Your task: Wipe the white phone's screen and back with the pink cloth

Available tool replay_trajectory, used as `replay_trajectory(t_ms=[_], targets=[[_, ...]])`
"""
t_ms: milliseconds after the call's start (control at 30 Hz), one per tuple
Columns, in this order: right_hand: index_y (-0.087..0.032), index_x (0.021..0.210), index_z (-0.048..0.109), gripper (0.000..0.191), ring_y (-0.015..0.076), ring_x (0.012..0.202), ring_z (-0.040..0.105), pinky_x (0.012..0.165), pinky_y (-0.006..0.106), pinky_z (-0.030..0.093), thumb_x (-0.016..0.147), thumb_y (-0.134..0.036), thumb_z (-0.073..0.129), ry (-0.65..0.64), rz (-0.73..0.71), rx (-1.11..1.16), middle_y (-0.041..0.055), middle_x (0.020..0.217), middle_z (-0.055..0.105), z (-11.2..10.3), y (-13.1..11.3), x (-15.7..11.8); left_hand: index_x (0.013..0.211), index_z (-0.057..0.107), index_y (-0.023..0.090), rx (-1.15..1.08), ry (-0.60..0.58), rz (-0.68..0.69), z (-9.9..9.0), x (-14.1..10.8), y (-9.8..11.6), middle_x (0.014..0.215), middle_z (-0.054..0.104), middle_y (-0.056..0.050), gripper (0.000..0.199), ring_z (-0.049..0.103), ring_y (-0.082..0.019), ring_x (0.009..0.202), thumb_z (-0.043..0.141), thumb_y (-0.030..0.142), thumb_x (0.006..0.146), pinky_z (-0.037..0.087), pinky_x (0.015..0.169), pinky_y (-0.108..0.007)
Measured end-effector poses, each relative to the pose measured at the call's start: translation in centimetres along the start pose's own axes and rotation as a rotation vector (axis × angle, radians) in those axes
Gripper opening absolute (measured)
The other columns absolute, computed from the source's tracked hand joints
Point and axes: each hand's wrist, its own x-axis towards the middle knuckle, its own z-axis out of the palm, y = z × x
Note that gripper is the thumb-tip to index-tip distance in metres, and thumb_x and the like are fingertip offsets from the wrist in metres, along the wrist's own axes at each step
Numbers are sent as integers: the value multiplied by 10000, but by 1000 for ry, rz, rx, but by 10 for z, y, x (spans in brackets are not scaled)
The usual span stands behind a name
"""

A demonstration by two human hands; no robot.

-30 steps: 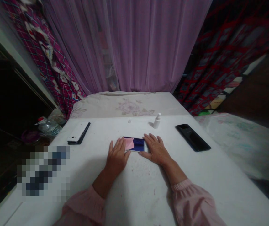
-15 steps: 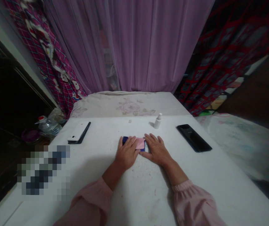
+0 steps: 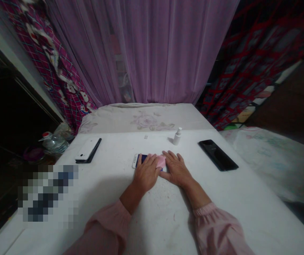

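Phone, white-framed (image 3: 135, 161): one, flat on the white table cover (image 3: 162, 223), straight ahead of the person; left end and a strip of dark blue screen showing, the rest under hands and cloth.
Long axis: left to right, square across the reach of both forearms; left end bare, right end tucked up to the right hand (image 3: 177, 170).
Left hand (image 3: 147, 174): nearer of the two, lying over the middle of the phone; palm down, fingers nearly straight and slightly parted, laid on the cloth; nothing visibly pinched.
Right hand: palm down at the right end, thumb spread toward the near edge, fingers toward the far edge; whether it grips those edges cannot be told.
Pink cloth (image 3: 161, 161): one, on the screen, partly under the left fingers, its exposed part between the two hands.
Spray bottle (image 3: 177, 138): white, upright, beyond the right hand.
Small square piece (image 3: 146, 137): pale, beyond the phone; kind unclear.
White phone (image 3: 87, 149): at left, face down, overlapping a dark phone (image 3: 94, 154).
Black phone (image 3: 218, 156): at right, lying slantwise, well apart from the right hand.
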Motion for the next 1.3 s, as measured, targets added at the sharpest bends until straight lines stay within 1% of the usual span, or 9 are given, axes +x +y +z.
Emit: replay_trajectory(t_ms=[133, 300, 467, 633, 767, 900, 1100, 1200, 1300], targets=[[-147, 1391, 471, 684, 349, 1419, 288, 1124, 610, 184, 869, -587, 505, 13, -6, 2, 168, 1509, 397, 0, 0, 0, 1376, 496, 229, 6, 9, 10, -1, 0, 2, 1382, 571, -76, 407, 490, -250, 1314, 372, 339, 1004, 197, 1164, -582], [-149, 1426, 430, 787, 367, 1418, 287, 1126, 610, 186, 824, -639, 557, 3, 0, 9, 179, 1512, 386, -1, 0, 1, 1332, 541, 200, 35, 132, 14, -5, -17, -19, 1342, 600, -108, 383, 523, -258, 1283, 380, 313, 1003, 147, 1174, -584], [-163, 1434, 424, 797, 367, 1419, 284, 1129, 610, 177, 821, -656, 552, 17, -5, 11, 174, 1514, 385, 1, 1, 1, 1331, 545, 184, 85, 160, -52, -8, -26, -35, 1330, 606, -132, 390, 548, -286, 1255, 385, 308, 997, 165, 1160, -605], [-133, 1424, 434, 818, 359, 1420, 285, 1133, 604, 182, 822, -678, 537, 13, 0, 5, 173, 1512, 387, 1, 1, 1, 1320, 556, 145, 42, 119, -8, -2, -17, -17, 1336, 599, -139, 412, 526, -300, 1275, 378, 327, 996, 244, 1140, -590], [-143, 1407, 456, 762, 347, 1423, 284, 1130, 603, 194, 852, -664, 495, 13, 4, 8, 163, 1512, 392, 0, 0, 1, 1362, 518, 191, -22, 65, 48, 0, -8, -4, 1368, 578, -105, 417, 495, -270, 1309, 362, 331, 1001, 231, 1155, -569], [-147, 1420, 438, 778, 354, 1419, 291, 1130, 607, 194, 840, -657, 526, 15, -2, 0, 166, 1512, 392, 0, 0, 0, 1354, 525, 209, -29, 84, 53, -4, -9, -11, 1343, 599, -108, 404, 515, -255, 1292, 356, 319, 1004, 167, 1172, -579], [-162, 1437, 421, 803, 362, 1417, 289, 1128, 609, 191, 825, -669, 541, 11, -7, -7, 168, 1512, 392, 1, 1, 1, 1313, 560, 198, 62, 153, -60, -6, -21, -31, 1322, 613, -121, 383, 555, -287, 1247, 369, 315, 1003, 154, 1157, -622], [-148, 1435, 421, 814, 361, 1417, 288, 1131, 606, 187, 824, -672, 542, 11, -5, -7, 170, 1512, 391, 1, 1, 1, 1290, 576, 163, 87, 137, -90, -4, -18, -25, 1318, 612, -140, 390, 560, -311, 1235, 376, 333, 1001, 202, 1138, -624], [-138, 1422, 435, 807, 357, 1419, 284, 1131, 605, 188, 827, -674, 534, 2, 2, -1, 171, 1513, 389, 1, 0, 1, 1300, 565, 157, 57, 84, -63, -1, -10, -11, 1329, 607, -127, 399, 542, -309, 1255, 376, 341, 1001, 248, 1124, -608]])
